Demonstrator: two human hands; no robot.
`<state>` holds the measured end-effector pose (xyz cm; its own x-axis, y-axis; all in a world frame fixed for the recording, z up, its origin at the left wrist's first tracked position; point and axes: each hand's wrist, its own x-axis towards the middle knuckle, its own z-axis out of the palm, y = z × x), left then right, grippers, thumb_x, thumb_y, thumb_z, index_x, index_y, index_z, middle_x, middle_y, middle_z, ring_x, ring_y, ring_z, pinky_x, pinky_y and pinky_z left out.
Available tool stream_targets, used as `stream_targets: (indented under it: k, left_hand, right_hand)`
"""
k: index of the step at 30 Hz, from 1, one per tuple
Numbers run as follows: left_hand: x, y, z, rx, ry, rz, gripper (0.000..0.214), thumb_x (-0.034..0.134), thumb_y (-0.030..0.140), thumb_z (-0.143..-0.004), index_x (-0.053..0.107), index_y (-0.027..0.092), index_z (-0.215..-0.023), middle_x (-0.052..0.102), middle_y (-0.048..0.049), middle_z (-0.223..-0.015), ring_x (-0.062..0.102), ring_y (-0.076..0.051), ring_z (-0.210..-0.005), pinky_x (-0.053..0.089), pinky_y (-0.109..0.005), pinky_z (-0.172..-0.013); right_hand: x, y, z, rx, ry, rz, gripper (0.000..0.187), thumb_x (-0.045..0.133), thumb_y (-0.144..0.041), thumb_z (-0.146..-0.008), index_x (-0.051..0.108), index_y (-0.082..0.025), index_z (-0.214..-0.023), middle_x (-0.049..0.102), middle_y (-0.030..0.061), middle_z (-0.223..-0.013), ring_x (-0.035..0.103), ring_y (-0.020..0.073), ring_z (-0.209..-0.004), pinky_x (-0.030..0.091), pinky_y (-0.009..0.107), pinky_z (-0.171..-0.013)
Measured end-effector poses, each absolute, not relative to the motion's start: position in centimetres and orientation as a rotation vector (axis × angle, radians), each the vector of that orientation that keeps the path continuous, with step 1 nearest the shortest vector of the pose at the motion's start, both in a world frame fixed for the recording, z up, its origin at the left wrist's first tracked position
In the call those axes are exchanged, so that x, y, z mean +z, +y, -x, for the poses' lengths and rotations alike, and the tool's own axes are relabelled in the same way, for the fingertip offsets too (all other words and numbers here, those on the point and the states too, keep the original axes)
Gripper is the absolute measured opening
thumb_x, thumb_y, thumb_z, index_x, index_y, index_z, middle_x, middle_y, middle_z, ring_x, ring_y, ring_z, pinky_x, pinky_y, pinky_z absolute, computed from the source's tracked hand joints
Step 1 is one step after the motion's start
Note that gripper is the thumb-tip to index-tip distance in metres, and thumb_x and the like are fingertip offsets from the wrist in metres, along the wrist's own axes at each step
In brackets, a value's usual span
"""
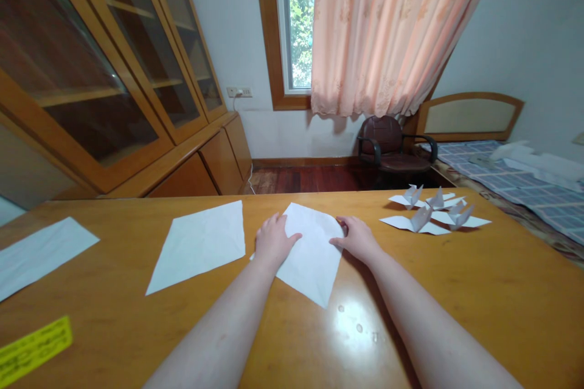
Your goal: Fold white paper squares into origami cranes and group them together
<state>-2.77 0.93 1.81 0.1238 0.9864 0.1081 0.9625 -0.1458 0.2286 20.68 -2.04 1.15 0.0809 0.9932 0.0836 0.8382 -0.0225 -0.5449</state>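
A square white sheet of paper [312, 255] lies on the wooden table, turned with one corner toward me. My left hand [275, 238] rests flat over its left corner, thumb stretched out across the paper. At the right corner my right hand [354, 236] pinches the edge between thumb and curled fingers, and the paper lifts slightly there. A few faint creases show on the sheet. To the left, apart from my hands, is another white sheet [201, 249].
Several folded paper cranes [422, 217] stand at the table's back right. More white paper [43, 255] lies at the far left, with a yellow note [36, 349] nearer me. Beyond the table [137, 340] are a glass-fronted cabinet [132, 134], an office chair [387, 143] and a bed [515, 176].
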Motion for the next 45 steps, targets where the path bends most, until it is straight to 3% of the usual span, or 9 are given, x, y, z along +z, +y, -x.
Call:
stream_targets:
  k: [3,10,15,19,22,30,36,40,45]
  left_hand:
    - [1.9,0.9,2.8,0.355,2.079,-2.226,0.072,0.057,0.059,-0.072,0.041,0.017,-0.129,0.048,-0.0155,-0.131,0.044,-0.031,-0.118,0.034,-0.042,-0.094]
    - [1.8,1.0,2.9,0.337,2.083,-2.239,0.069,0.056,0.058,-0.073,0.043,0.017,-0.127,0.053,-0.0162,-0.124,0.046,-0.033,-0.114,0.035,-0.044,-0.092]
    - [1.6,1.1,3.0,0.585,1.792,-2.326,0.053,0.046,0.049,-0.084,0.046,0.017,-0.126,0.049,-0.0135,-0.130,0.043,-0.029,-0.119,0.032,-0.044,-0.099]
    - [1.8,1.1,3.2,0.744,1.288,-2.441,0.047,0.032,0.044,-0.092,0.044,0.019,-0.130,0.044,-0.0103,-0.136,0.038,-0.023,-0.126,0.029,-0.040,-0.105]
    - [2.2,1.0,3.6,0.696,1.054,-2.475,0.054,0.029,0.052,-0.090,0.042,0.022,-0.133,0.039,-0.0095,-0.141,0.034,-0.023,-0.129,0.026,-0.043,-0.108]
    - [2.8,0.0,3.1,0.175,0.892,-2.533,0.094,0.061,0.067,-0.063,0.025,0.030,-0.142,0.017,-0.0079,-0.151,0.015,-0.029,-0.138,0.007,-0.047,-0.112]
    - [3.6,-0.5,2.7,0.173,0.945,-2.555,0.098,0.072,0.050,-0.059,0.024,0.029,-0.142,0.020,-0.0071,-0.150,0.014,-0.028,-0.138,0.007,-0.048,-0.112]
    - [3.3,0.0,2.8,0.274,1.058,-2.595,0.078,0.061,0.022,-0.071,0.027,0.029,-0.141,0.030,-0.0018,-0.147,0.025,-0.021,-0.136,0.011,-0.040,-0.114]
    - [2.7,0.7,3.0,0.366,1.236,-2.518,0.049,0.045,0.005,-0.075,0.058,0.026,-0.117,0.059,-0.0003,-0.124,0.048,-0.018,-0.119,0.024,-0.036,-0.109]
  right_hand:
    - [1.3,-2.3,-20.5,0.564,-1.815,1.796,0.066,0.078,-0.035,-0.053,0.059,-0.019,-0.113,0.064,0.0068,-0.101,0.057,0.0244,-0.092,0.043,0.034,-0.081]
    - [0.9,-2.2,-20.1,0.788,-1.547,1.536,0.066,0.062,-0.016,-0.062,0.049,-0.020,-0.126,0.062,0.0058,-0.109,0.059,0.0179,-0.091,0.045,0.030,-0.080]
    - [0.8,-1.9,-20.7,0.853,-1.291,1.571,0.032,0.052,-0.016,-0.066,0.068,-0.017,-0.094,0.068,0.0039,-0.086,0.061,0.0156,-0.074,0.046,0.025,-0.067]
    - [0.4,-1.4,-21.6,1.014,-0.972,1.517,0.029,0.051,-0.016,-0.065,0.066,-0.015,-0.089,0.066,0.0027,-0.067,0.055,0.0130,-0.051,0.045,0.024,-0.050]
    - [0.0,-1.0,-22.3,1.089,-0.830,1.437,0.026,0.055,-0.016,-0.063,0.065,-0.015,-0.087,0.067,0.0037,-0.068,0.056,0.0128,-0.051,0.044,0.023,-0.047]
    - [-0.1,-1.0,-22.9,1.026,-0.842,1.576,0.033,0.051,-0.015,-0.064,0.066,-0.011,-0.094,0.070,0.0096,-0.079,0.063,0.0175,-0.061,0.051,0.026,-0.054]
    - [0.5,-1.2,-23.4,1.007,-0.859,1.599,0.037,0.046,-0.014,-0.067,0.065,-0.009,-0.099,0.071,0.0129,-0.085,0.066,0.0199,-0.068,0.053,0.027,-0.059]
    - [0.4,-1.2,-23.6,0.957,-0.957,1.663,0.041,0.044,-0.015,-0.067,0.065,-0.008,-0.101,0.070,0.0114,-0.076,0.062,0.0176,-0.058,0.048,0.025,-0.050]
    - [0.3,-1.2,-22.8,0.811,-1.209,1.784,0.037,0.045,-0.018,-0.068,0.068,-0.012,-0.096,0.069,0.0065,-0.075,0.060,0.0157,-0.059,0.045,0.025,-0.054]
